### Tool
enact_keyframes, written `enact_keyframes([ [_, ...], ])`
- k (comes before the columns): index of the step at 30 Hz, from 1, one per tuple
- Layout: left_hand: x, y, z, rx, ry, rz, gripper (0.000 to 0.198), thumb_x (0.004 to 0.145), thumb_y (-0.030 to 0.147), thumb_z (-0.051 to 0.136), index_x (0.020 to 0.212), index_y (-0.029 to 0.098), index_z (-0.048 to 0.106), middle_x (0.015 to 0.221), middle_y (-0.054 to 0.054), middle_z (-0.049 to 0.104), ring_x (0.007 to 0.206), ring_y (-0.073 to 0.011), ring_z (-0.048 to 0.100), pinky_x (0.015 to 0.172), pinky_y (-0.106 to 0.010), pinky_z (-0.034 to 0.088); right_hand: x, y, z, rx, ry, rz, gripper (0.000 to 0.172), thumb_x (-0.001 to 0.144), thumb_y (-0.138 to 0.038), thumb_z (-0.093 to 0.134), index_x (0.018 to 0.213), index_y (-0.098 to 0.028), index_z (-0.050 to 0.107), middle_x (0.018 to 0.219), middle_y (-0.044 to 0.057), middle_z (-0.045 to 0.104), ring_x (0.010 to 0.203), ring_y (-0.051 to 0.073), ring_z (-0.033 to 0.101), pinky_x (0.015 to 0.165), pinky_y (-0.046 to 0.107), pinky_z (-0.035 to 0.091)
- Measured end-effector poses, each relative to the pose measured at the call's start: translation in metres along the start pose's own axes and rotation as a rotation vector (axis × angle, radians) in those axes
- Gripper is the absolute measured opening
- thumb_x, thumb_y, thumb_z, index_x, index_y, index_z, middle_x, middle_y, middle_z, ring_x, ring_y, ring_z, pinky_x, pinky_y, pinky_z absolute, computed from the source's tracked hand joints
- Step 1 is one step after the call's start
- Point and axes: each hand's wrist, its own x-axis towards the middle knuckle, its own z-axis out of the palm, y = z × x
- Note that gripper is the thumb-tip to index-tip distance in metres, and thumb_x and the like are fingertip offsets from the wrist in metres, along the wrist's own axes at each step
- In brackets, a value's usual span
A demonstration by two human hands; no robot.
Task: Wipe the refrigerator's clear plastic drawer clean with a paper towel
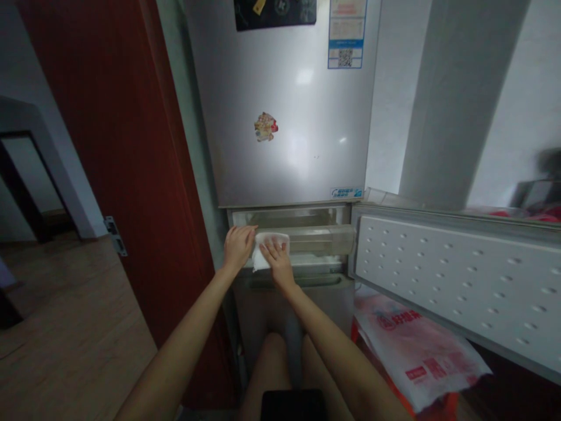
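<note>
A silver fridge [289, 117] stands in front of me with its middle compartment door [456, 275] swung open to the right. A clear plastic drawer [319, 238] sits in the open compartment. My left hand [238, 245] curls over the drawer's left end. My right hand [275, 257] lies flat with fingers spread on a white cloth [268, 242], pressing it against the drawer's front. Both hands touch the cloth.
A dark red door [127, 152] stands open close on the left, with wooden floor [65, 327] beyond. A white and red plastic bag [416, 351] lies low on the right under the open fridge door. My knees [284, 362] are below my arms.
</note>
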Motion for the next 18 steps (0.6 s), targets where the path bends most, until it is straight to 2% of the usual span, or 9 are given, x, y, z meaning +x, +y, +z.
enact_keyframes([
  [5, 0.001, -0.001, 0.000, -0.017, -0.003, 0.011, 0.040, 0.098, 0.034, 0.028, 0.113, 0.022, 0.063, 0.113, -0.003, 0.069, 0.110, -0.0187, 0.059, 0.107, -0.042, 0.031, 0.002, 0.014, -0.024, -0.059, -0.119, -0.107, 0.046, 0.094, -0.014, 0.040, 0.138, -0.023, 0.044, 0.146, 0.003, 0.038, 0.141, 0.023, 0.019, 0.113, 0.048, 0.026],
  [9, 0.000, -0.001, -0.001, -0.022, -0.011, 0.011, 0.040, 0.098, 0.034, 0.028, 0.112, 0.022, 0.063, 0.114, -0.002, 0.069, 0.110, -0.0187, 0.059, 0.107, -0.042, 0.031, -0.007, 0.037, -0.049, -0.089, -0.138, -0.095, 0.047, 0.092, -0.013, 0.042, 0.138, -0.022, 0.044, 0.146, 0.003, 0.039, 0.142, 0.022, 0.018, 0.113, 0.051, 0.026],
  [14, -0.001, 0.000, -0.002, -0.033, -0.009, 0.011, 0.039, 0.098, 0.033, 0.029, 0.112, 0.022, 0.063, 0.113, -0.002, 0.070, 0.109, -0.0186, 0.059, 0.107, -0.042, 0.031, -0.034, 0.071, -0.074, -0.101, -0.044, 0.032, 0.049, 0.092, -0.010, 0.037, 0.138, -0.024, 0.044, 0.146, 0.003, 0.039, 0.143, 0.019, 0.013, 0.114, 0.051, 0.024],
  [18, -0.001, 0.000, -0.002, -0.030, -0.003, 0.002, 0.039, 0.098, 0.034, 0.029, 0.113, 0.023, 0.063, 0.113, -0.002, 0.069, 0.109, -0.0185, 0.059, 0.107, -0.042, 0.032, -0.050, 0.080, -0.080, -0.060, 0.083, 0.128, 0.056, 0.087, -0.003, 0.032, 0.135, -0.025, 0.048, 0.142, 0.004, 0.045, 0.141, 0.017, 0.022, 0.115, 0.047, 0.023],
])
